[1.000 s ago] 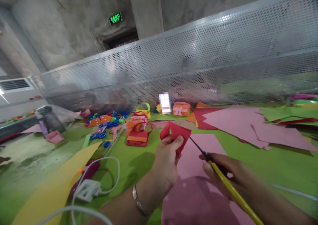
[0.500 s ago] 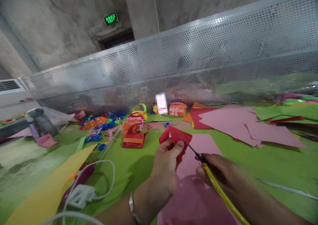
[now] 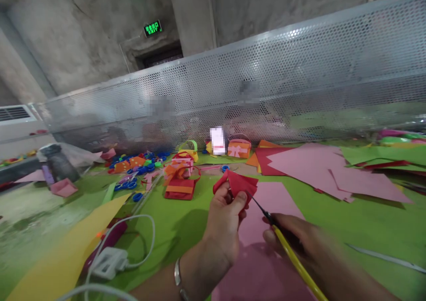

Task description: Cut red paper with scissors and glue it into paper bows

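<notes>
My left hand [image 3: 223, 223] pinches a folded piece of red paper [image 3: 238, 183] between thumb and fingers, holding it above the table. In my right hand [image 3: 296, 234] are scissors [image 3: 286, 243] with a long yellow handle and thin dark blades, seen nearly edge-on. Their tip lies against the right part of the red paper, close to my left thumb. Whether the blades are parted cannot be made out. Beneath both hands lies a pink sheet of paper [image 3: 262, 274] on the green table [image 3: 372, 225].
Small paper bags [image 3: 179, 189] stand ahead, near a lit phone [image 3: 218, 140] and a perforated metal screen [image 3: 213, 88]. Pink and red sheets [image 3: 306, 168] lie at right. At left are a white adapter with cable [image 3: 109, 263], a yellow sheet [image 3: 66, 252] and blue-handled scissors [image 3: 125, 185].
The scissors' tip has moved from the red paper's right edge onto the paper, nearer my left thumb. My right hand has shifted slightly left. The view has swung a little.
</notes>
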`<action>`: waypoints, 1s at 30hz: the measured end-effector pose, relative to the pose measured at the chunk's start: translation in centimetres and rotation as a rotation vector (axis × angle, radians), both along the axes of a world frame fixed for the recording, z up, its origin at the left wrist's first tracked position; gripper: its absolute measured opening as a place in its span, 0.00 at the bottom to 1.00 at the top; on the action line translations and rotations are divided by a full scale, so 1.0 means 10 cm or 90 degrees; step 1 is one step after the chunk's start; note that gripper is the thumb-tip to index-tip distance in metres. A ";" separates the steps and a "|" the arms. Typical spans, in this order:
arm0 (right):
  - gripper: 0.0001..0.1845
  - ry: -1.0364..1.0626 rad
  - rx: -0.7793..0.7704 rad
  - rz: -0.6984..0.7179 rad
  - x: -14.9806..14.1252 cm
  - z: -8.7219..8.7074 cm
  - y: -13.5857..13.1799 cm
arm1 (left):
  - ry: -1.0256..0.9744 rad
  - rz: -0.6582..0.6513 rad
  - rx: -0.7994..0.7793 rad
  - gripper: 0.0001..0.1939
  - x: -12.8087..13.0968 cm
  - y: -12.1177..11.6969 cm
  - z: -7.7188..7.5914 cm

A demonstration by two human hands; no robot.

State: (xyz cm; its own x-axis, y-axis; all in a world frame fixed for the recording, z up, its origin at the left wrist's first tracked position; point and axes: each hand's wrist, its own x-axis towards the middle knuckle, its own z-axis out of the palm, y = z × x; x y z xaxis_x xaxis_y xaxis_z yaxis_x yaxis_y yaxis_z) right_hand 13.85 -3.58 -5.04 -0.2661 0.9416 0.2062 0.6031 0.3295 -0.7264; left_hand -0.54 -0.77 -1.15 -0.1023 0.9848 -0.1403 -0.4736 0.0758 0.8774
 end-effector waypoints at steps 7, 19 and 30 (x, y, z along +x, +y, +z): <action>0.17 -0.005 -0.003 -0.027 -0.01 -0.02 -0.01 | 0.048 -0.038 0.021 0.14 0.00 -0.01 0.00; 0.18 -0.004 0.020 -0.034 0.01 -0.06 0.01 | 0.060 -0.057 0.033 0.15 0.00 -0.03 -0.03; 0.17 0.027 0.006 -0.008 0.03 -0.09 0.05 | 0.062 -0.067 0.048 0.15 0.01 -0.02 -0.04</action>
